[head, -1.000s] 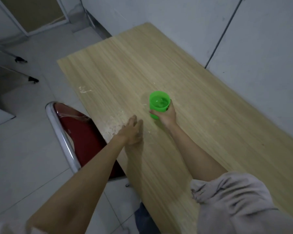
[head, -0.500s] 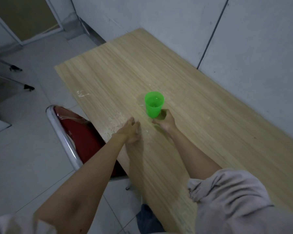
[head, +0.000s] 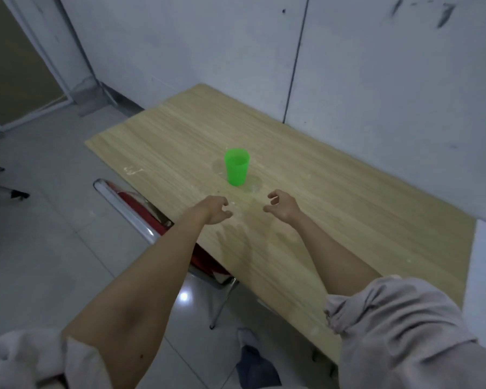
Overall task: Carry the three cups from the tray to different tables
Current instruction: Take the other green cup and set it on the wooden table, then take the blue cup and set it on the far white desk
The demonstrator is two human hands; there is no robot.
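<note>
Green plastic cup (head: 236, 167) upright near the middle of the wooden table (head: 348, 209), clear of both hands — probably light, stiff and a little slick, with liquid seemingly inside, so best gripped around the mid-wall and kept level. Left hand (head: 215, 210) and right hand (head: 281, 206) hovering just short of it, fingers loosely curled, half open, holding nothing.

Bare table (head: 334, 209) all round green cup (head: 236, 166); red chair (head: 141, 209) probably crowds its near-left edge
</note>
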